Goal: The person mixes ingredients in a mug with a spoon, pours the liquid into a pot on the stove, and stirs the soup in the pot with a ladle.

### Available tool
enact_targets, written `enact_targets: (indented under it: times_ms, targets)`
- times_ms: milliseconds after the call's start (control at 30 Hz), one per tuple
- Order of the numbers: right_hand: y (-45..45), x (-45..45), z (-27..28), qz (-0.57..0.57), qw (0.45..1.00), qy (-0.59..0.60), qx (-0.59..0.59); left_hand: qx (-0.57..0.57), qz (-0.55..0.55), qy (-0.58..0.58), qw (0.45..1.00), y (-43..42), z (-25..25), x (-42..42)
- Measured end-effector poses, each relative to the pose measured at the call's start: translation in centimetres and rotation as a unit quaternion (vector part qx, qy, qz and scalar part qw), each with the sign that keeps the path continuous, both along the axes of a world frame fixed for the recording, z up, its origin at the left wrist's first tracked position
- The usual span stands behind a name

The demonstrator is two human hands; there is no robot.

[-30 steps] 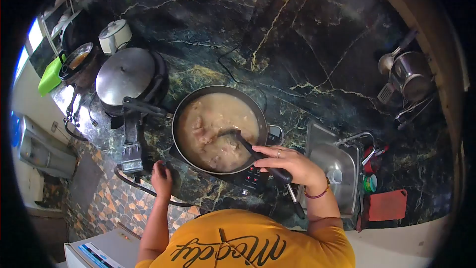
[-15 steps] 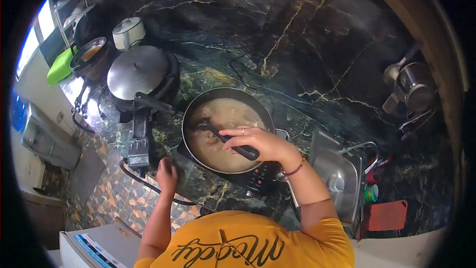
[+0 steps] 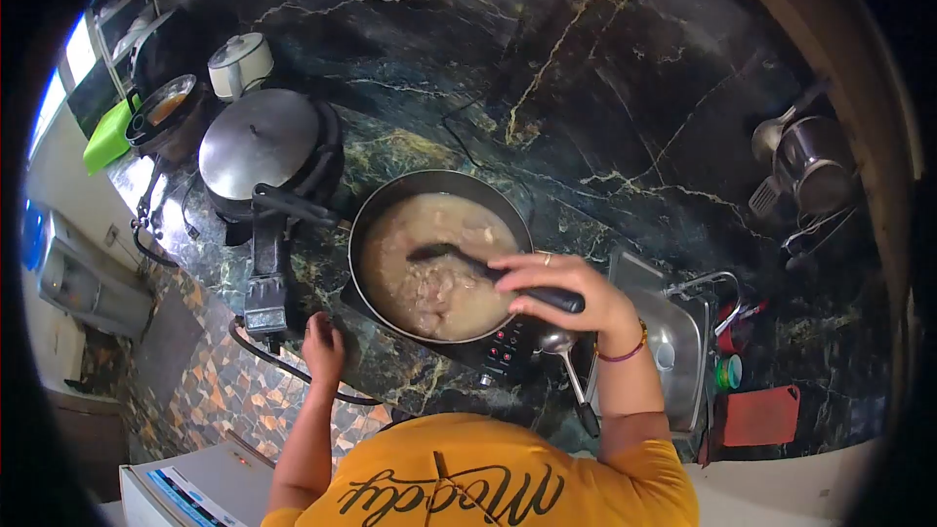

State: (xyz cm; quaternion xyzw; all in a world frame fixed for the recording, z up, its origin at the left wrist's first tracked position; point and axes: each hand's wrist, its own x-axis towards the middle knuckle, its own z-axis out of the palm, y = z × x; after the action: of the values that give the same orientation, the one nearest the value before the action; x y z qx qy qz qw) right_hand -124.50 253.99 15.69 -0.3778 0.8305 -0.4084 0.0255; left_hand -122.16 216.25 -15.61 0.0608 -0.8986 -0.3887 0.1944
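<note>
My right hand [image 3: 571, 293] is wrapped round the handle of a black ladle [image 3: 475, 266]. The ladle's head dips into pale, cloudy broth with pieces of meat [image 3: 429, 298] in a deep dark pan [image 3: 353, 244]. Under the pan is a black induction cooker [image 3: 503, 356] with red lights. My left hand [image 3: 322, 346] rests at the counter's front edge, its fingers curled; whether anything is in them is hidden. The pan's black handle [image 3: 293, 205] points left, away from both hands.
A lidded pot [image 3: 259, 144], a white cooker [image 3: 240, 65] and a bowl [image 3: 168, 122] stand left. A metal ladle [image 3: 574, 376] lies right of the cooker, near the sink [image 3: 664, 332], a red board [image 3: 761, 417] and a utensil holder [image 3: 820, 166]. A black cable [image 3: 293, 376] hangs at the front edge.
My right hand swept the black ladle left across the pan, then back right. Its head now sits near the middle of the broth. My left hand has barely moved.
</note>
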Motion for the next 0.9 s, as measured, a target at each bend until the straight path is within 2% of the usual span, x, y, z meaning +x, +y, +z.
enact_targets:
  times_ms: [33, 67, 133, 267, 333, 400, 600, 700, 733, 800, 900]
  targets:
    - [-0.3, 0.1, 0.8, -0.045, 0.998, -0.031, -0.019, -0.001, -0.002, -0.001, 1.000, 0.0, -0.1, 0.0]
    - [-0.2, -0.7, 0.1, -0.060, 0.997, 0.022, -0.039, -0.002, -0.003, 0.009, 1.000, 0.0, -0.2, 0.0]
    - [-0.3, -2.3, -1.5, -0.100, 0.992, 0.043, -0.062, -0.003, -0.004, 0.019, 1.000, 0.0, -0.1, 0.0]
    - [-1.0, -5.0, -4.8, -0.122, 0.989, 0.051, -0.060, 0.005, -0.003, 0.012, 1.000, 0.0, -0.1, 0.0]
    - [-1.7, -5.3, -6.0, -0.140, 0.985, -0.029, -0.098, 0.009, -0.002, 0.015, 1.000, 0.0, -0.2, -0.1]
    - [-2.1, -5.3, -6.3, -0.151, 0.984, -0.034, -0.088, 0.014, 0.002, -0.001, 1.000, -0.1, -0.3, 0.0]
    - [-2.3, -2.1, -4.7, -0.167, 0.974, -0.124, -0.085, 0.012, -0.002, 0.002, 1.000, 0.0, -0.1, -0.1]
    - [-1.5, -0.6, -4.3, -0.099, 0.989, -0.077, -0.085, 0.005, -0.003, -0.004, 1.000, 0.1, 0.2, -0.1]
    - [-1.0, 0.0, -4.0, -0.100, 0.988, -0.077, -0.085, 0.004, -0.004, -0.004, 1.000, 0.1, 0.4, 0.0]
    - [0.0, 1.5, -2.0, -0.081, 0.994, -0.005, -0.080, 0.037, 0.000, -0.025, 0.999, 0.3, 0.8, 0.1]
    - [1.7, 4.5, 1.5, -0.108, 0.992, 0.034, -0.049, 0.021, -0.006, -0.009, 1.000, -0.2, -0.5, -0.1]
